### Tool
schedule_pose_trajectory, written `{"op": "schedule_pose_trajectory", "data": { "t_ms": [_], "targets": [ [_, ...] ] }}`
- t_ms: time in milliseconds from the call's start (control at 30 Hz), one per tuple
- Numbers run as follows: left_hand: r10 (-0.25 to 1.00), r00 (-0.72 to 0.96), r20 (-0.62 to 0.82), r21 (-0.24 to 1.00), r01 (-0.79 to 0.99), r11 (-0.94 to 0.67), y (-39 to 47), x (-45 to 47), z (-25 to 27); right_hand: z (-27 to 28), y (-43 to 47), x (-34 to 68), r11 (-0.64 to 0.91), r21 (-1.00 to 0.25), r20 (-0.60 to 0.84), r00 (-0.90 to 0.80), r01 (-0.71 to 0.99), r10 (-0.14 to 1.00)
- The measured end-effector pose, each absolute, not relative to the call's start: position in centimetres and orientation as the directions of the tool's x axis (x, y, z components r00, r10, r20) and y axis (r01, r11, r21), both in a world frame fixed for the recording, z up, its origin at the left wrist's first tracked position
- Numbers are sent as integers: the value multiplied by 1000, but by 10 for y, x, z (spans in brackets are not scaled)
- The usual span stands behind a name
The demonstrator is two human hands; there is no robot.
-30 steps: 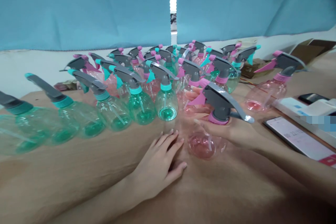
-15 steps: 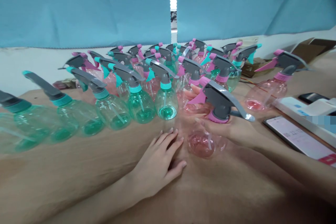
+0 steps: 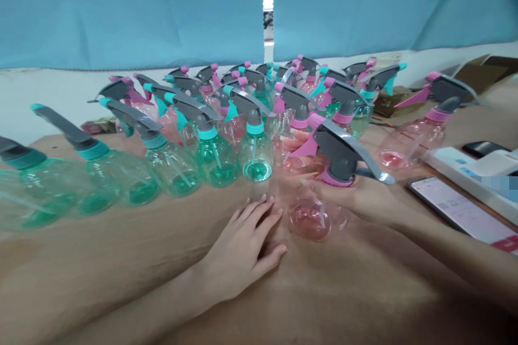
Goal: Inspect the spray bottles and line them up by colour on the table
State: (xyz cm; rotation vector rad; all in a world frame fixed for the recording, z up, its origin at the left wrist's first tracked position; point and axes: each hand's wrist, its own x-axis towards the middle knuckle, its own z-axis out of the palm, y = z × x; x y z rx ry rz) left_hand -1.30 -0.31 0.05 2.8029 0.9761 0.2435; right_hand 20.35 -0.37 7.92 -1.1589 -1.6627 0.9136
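left grip [image 3: 245,242] just chilling flat on the desk [image 3: 121,264], pink spray bottle [image 3: 311,220] right beside it, right grip [image 3: 313,168] kinda hidden behind that one's neck, green spray bottles [image 3: 218,167] beyond the left grip, phone [image 3: 457,210] right of both

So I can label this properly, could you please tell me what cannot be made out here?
All in the head view:
Right hand: partly hidden behind the pink-collared spray head.
Leftmost green bottle: cut off by the left edge.
Rear bottles: bodies mostly hidden behind nearer bottles.
Phone digits: too blurred to read.
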Motion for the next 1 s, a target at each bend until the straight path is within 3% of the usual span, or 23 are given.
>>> {"op": "schedule_pose_trajectory", "data": {
  "t_ms": [133, 367, 600, 1000],
  "targets": [
    [629, 772, 93, 206, 603, -771, -3, -13, 2, 77, -4, 206, 271, -895, 240, -130, 354, 962],
    [633, 769, 87, 206, 608, -767, -4, -12, 2, 76, -3, 204, 314, -926, 276, -193, 210, 942],
    [636, 767, 86, 217, 608, -763, -4, -12, 3, 76, -4, 207, 299, -906, 246, -200, 301, 948],
    [638, 765, 88, 230, 607, -760, -4, -12, 1, 72, -7, 208, 274, -834, 296, -30, 479, 955]
  ]
}}
